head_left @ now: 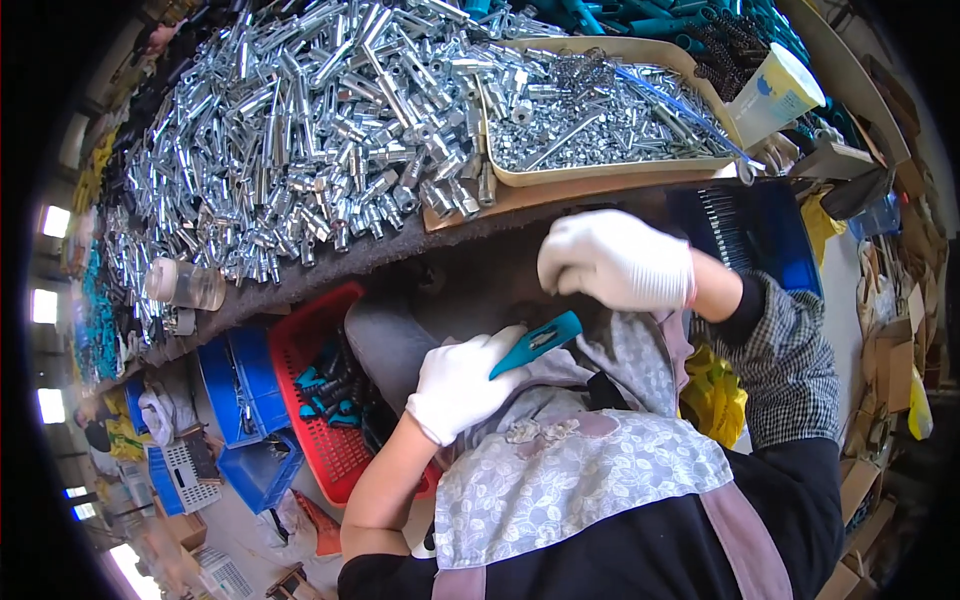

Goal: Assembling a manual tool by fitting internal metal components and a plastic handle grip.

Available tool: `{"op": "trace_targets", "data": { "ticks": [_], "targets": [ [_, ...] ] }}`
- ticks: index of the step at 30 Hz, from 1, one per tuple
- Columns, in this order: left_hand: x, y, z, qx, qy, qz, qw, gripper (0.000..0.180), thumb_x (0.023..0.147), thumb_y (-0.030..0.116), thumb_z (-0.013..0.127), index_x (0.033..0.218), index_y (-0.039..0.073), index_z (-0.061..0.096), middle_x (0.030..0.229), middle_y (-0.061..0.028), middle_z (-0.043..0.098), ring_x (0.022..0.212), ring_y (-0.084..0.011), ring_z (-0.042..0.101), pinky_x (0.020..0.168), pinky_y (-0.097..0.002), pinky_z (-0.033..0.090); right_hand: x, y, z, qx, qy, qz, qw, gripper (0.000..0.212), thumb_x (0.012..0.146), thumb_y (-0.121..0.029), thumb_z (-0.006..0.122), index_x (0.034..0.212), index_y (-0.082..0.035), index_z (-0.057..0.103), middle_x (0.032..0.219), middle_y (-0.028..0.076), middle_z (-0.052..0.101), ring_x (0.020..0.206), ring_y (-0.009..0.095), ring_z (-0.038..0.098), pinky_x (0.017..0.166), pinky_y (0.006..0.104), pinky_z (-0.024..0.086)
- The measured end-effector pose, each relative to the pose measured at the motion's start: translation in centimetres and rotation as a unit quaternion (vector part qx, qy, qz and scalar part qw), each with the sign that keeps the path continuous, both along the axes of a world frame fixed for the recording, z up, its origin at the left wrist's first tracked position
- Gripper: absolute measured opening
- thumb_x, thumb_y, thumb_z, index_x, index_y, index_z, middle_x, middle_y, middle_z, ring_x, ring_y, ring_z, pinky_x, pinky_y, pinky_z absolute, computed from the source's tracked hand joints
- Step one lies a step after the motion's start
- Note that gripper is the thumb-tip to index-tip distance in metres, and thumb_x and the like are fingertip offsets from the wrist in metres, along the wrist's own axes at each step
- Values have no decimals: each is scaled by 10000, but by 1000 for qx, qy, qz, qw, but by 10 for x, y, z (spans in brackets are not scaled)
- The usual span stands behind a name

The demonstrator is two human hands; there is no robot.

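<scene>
My left hand point(462, 388), in a white knitted glove, is closed around a teal plastic handle point(540, 342) above my lap. The handle slants up to the right, and a slot in its upper side shows something dark and metallic. Above and to the right of it is my gloved right hand point(622, 262), fingers curled together in front of the bench edge. Whatever its fingertips hold, if anything, is hidden. Beyond my hands, a cream tray point(610, 175) contains small nuts, springs and metal bits. A blue-and-silver tool point(690, 118) with a ring end lies across it.
A large heap of shiny metal sockets and rods point(290, 130) covers the bench's left. Teal handles point(640, 18) pile up at the back, near a paper cup point(775, 95). A clear jar point(190, 284) lies at the left edge. Below are a red crate point(328, 455) and blue bins point(245, 385).
</scene>
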State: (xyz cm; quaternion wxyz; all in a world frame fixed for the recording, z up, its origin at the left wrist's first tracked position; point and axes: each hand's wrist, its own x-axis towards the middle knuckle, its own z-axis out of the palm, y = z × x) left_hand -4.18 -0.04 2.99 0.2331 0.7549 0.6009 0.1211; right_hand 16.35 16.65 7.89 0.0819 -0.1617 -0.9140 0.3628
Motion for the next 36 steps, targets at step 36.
{"op": "trace_targets", "data": {
  "ticks": [36],
  "targets": [
    [4,-13,2,129,-9,-56,990,428,862,437,679,1188,163,641,775,-59,657,624,-270,672,533,-403,518,-3,-33,-55,-286,-220,69,930,493,937,-461,651,1017,25,667,706,103,644,637,204,625,584,365,484]
  ]
}}
